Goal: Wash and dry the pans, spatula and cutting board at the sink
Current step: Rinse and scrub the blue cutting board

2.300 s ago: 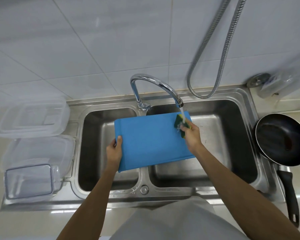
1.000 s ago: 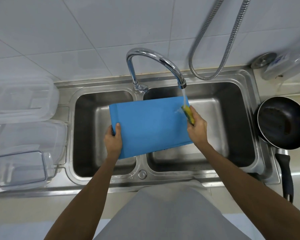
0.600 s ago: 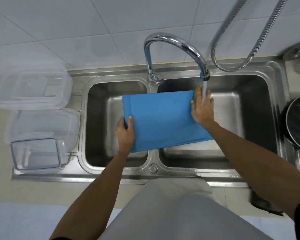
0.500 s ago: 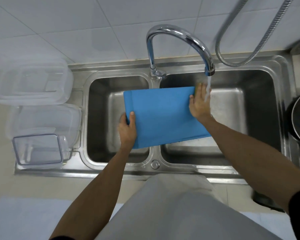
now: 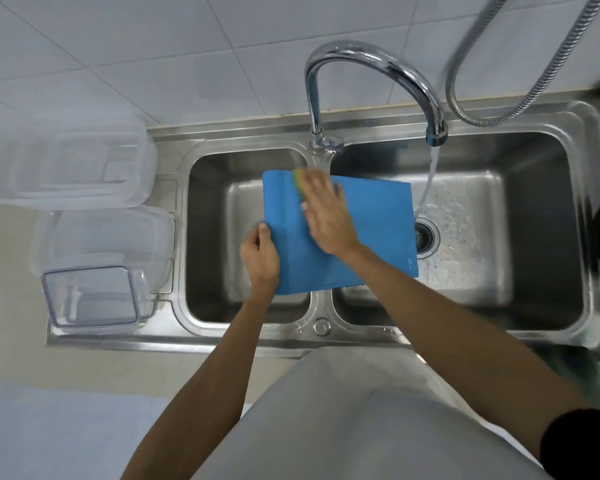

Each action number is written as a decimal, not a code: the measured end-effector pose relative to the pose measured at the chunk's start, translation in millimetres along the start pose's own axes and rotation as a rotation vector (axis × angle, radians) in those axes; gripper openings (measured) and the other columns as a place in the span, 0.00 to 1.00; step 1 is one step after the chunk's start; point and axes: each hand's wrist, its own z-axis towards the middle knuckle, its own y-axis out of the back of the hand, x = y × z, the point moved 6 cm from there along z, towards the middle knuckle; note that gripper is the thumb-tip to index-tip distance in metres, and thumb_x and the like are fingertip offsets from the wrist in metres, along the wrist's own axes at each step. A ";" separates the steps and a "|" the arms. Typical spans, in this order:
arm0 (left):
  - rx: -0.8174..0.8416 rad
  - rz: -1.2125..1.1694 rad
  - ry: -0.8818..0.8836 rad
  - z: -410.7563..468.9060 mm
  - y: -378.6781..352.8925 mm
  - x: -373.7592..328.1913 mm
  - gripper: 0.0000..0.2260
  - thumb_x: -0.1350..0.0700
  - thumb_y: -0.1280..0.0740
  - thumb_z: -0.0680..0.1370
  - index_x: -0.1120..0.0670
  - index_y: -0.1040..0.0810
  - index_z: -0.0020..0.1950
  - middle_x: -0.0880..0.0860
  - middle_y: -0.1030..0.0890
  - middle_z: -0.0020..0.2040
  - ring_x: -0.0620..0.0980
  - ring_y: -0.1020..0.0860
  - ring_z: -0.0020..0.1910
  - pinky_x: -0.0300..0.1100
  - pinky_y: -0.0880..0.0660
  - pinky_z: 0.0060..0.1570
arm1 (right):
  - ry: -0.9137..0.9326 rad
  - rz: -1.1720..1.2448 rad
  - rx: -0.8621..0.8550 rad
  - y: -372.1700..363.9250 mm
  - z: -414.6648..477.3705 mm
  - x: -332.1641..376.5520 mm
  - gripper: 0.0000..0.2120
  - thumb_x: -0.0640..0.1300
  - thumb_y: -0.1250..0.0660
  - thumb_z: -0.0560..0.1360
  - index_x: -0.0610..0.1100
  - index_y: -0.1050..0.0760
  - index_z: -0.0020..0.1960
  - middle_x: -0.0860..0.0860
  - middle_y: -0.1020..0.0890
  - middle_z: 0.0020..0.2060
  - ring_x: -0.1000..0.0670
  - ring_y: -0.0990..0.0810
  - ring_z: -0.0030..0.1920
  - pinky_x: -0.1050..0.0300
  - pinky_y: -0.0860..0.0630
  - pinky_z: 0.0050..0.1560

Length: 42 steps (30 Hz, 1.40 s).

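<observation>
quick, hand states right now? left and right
Left hand: holding the blue rectangular plastic cutting board by its left edge, fingers curled round it.
Right hand: open, blurred, straight fingers pressing a yellow-green sponge onto the board.

- The left hand (image 5: 260, 258) grips the left edge of a flat blue plastic cutting board (image 5: 371, 233) above a double-basin steel sink (image 5: 321, 327).
- The right hand (image 5: 326, 216) presses a yellow-green sponge (image 5: 298, 180) onto the board's far left corner.
- A curved chrome faucet (image 5: 378, 69) pours water into the right basin, just beside the board.
</observation>
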 end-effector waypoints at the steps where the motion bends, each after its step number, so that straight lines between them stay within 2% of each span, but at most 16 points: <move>1: 0.007 -0.020 0.038 2.4 1.1 3.9 0.18 0.58 0.40 0.82 0.52 0.32 0.31 0.40 0.31 0.27 0.41 0.35 0.31 0.40 0.36 0.33 | -0.179 0.032 -0.019 6.7 3.3 -26.5 0.27 0.50 0.52 0.84 0.44 0.44 0.82 0.45 0.43 0.81 0.40 0.50 0.81 0.35 0.47 0.78; 3: 0.022 -0.066 0.068 1.2 2.7 6.1 0.18 0.59 0.40 0.80 0.51 0.30 0.30 0.39 0.30 0.27 0.42 0.33 0.32 0.40 0.35 0.34 | -0.438 0.141 -0.016 12.2 6.0 -58.0 0.29 0.50 0.53 0.83 0.42 0.45 0.82 0.43 0.45 0.81 0.36 0.53 0.81 0.34 0.50 0.78; 4: 0.026 -0.080 0.063 -1.4 2.1 3.1 0.18 0.60 0.40 0.80 0.50 0.29 0.30 0.40 0.30 0.27 0.43 0.33 0.33 0.40 0.35 0.34 | -0.448 0.189 -0.011 10.6 7.2 -53.6 0.29 0.49 0.52 0.83 0.40 0.45 0.81 0.42 0.46 0.81 0.36 0.54 0.81 0.35 0.52 0.79; 8: 0.007 -0.151 0.035 -13.3 -3.1 -11.5 0.14 0.60 0.41 0.80 0.54 0.33 0.33 0.47 0.33 0.31 0.44 0.36 0.33 0.42 0.36 0.33 | -0.063 0.249 -0.021 -0.2 -0.3 36.2 0.26 0.42 0.47 0.86 0.37 0.47 0.81 0.44 0.48 0.81 0.45 0.59 0.81 0.41 0.57 0.81; 10: -0.017 -0.229 0.108 -13.3 -0.6 -13.1 0.13 0.58 0.42 0.81 0.54 0.31 0.35 0.48 0.32 0.32 0.42 0.34 0.32 0.39 0.34 0.34 | 0.078 0.257 0.051 -9.4 -18.7 68.2 0.26 0.41 0.45 0.86 0.39 0.48 0.82 0.46 0.49 0.82 0.43 0.60 0.81 0.42 0.57 0.81; 13: 0.027 -0.418 0.250 -5.9 -4.1 -11.2 0.12 0.51 0.41 0.78 0.57 0.25 0.40 0.54 0.25 0.36 0.47 0.26 0.37 0.43 0.26 0.39 | 0.147 0.206 0.091 -15.0 -59.0 71.8 0.27 0.41 0.44 0.85 0.40 0.48 0.82 0.45 0.47 0.82 0.41 0.58 0.82 0.41 0.55 0.81; 16: 0.019 -0.462 0.261 1.7 -10.4 -22.3 0.10 0.54 0.35 0.76 0.60 0.23 0.40 0.55 0.23 0.36 0.50 0.24 0.35 0.43 0.24 0.36 | 0.187 0.118 0.110 -17.1 -101.0 54.4 0.28 0.44 0.45 0.85 0.39 0.49 0.82 0.43 0.47 0.82 0.41 0.55 0.82 0.42 0.53 0.81; 18: 0.018 -0.408 0.218 6.3 -11.6 -26.5 0.12 0.54 0.30 0.77 0.58 0.23 0.35 0.50 0.22 0.32 0.47 0.24 0.32 0.43 0.24 0.36 | 0.079 0.056 0.138 -19.5 -119.6 18.8 0.29 0.48 0.46 0.85 0.41 0.51 0.83 0.45 0.49 0.82 0.42 0.55 0.82 0.40 0.51 0.80; 22: 0.041 -0.282 0.168 11.3 -10.9 -19.4 0.19 0.49 0.28 0.77 0.55 0.26 0.29 0.49 0.27 0.29 0.47 0.28 0.31 0.43 0.27 0.34 | -0.507 0.121 0.094 -12.1 -125.1 -92.4 0.36 0.62 0.57 0.82 0.40 0.55 0.83 0.43 0.51 0.82 0.39 0.54 0.82 0.36 0.52 0.79; 24: 0.017 -0.236 0.160 8.8 -11.0 -21.3 0.21 0.47 0.28 0.77 0.55 0.28 0.28 0.49 0.29 0.29 0.47 0.30 0.31 0.43 0.29 0.33 | -0.594 0.151 0.076 -13.8 -119.5 -90.0 0.39 0.62 0.59 0.81 0.36 0.55 0.81 0.40 0.51 0.81 0.37 0.55 0.81 0.38 0.57 0.79; 26: 0.003 -0.181 0.139 7.6 -12.2 -20.7 0.23 0.44 0.29 0.77 0.61 0.25 0.32 0.51 0.27 0.30 0.48 0.28 0.32 0.45 0.28 0.34 | -0.454 0.167 0.036 -17.9 -109.5 -35.9 0.34 0.56 0.54 0.84 0.36 0.53 0.81 0.40 0.52 0.81 0.39 0.57 0.81 0.42 0.60 0.80; 29: 0.035 -0.098 0.144 4.4 -13.2 -15.1 0.24 0.42 0.31 0.78 0.63 0.20 0.38 0.53 0.20 0.33 0.45 0.24 0.32 0.44 0.25 0.34 | -0.089 0.176 0.042 -30.5 -104.5 53.9 0.29 0.51 0.51 0.85 0.41 0.53 0.82 0.49 0.55 0.81 0.43 0.60 0.81 0.43 0.59 0.80; 32: 0.011 -0.040 0.155 -0.3 -5.3 -11.3 0.22 0.43 0.33 0.80 0.61 0.20 0.37 0.50 0.21 0.31 0.40 0.25 0.29 0.37 0.27 0.33 | 0.097 0.106 0.077 -36.0 -104.7 61.2 0.27 0.48 0.49 0.86 0.44 0.51 0.83 0.50 0.51 0.82 0.45 0.57 0.82 0.41 0.54 0.80; 35: -0.046 0.098 0.103 -0.1 11.3 -10.0 0.26 0.42 0.35 0.80 0.63 0.26 0.34 0.52 0.28 0.30 0.42 0.32 0.27 0.35 0.34 0.26 | -0.067 0.061 0.042 -29.6 -101.2 12.0 0.28 0.49 0.50 0.85 0.46 0.52 0.83 0.49 0.51 0.82 0.45 0.56 0.82 0.38 0.54 0.79; 38: -0.016 0.179 0.068 0.2 25.9 -8.8 0.26 0.40 0.37 0.81 0.56 0.34 0.30 0.50 0.31 0.29 0.40 0.34 0.25 0.34 0.35 0.27 | -0.349 0.045 -0.011 -5.4 -97.3 -65.0 0.29 0.52 0.53 0.85 0.46 0.53 0.83 0.47 0.50 0.82 0.41 0.54 0.82 0.36 0.53 0.79; 42: -0.005 0.250 0.060 -1.8 33.0 -11.4 0.25 0.42 0.40 0.82 0.55 0.33 0.30 0.49 0.30 0.29 0.41 0.33 0.26 0.27 0.37 0.23 | -0.531 -0.045 -0.033 33.2 -94.9 -146.6 0.28 0.47 0.50 0.85 0.41 0.50 0.82 0.42 0.47 0.81 0.35 0.52 0.81 0.35 0.50 0.78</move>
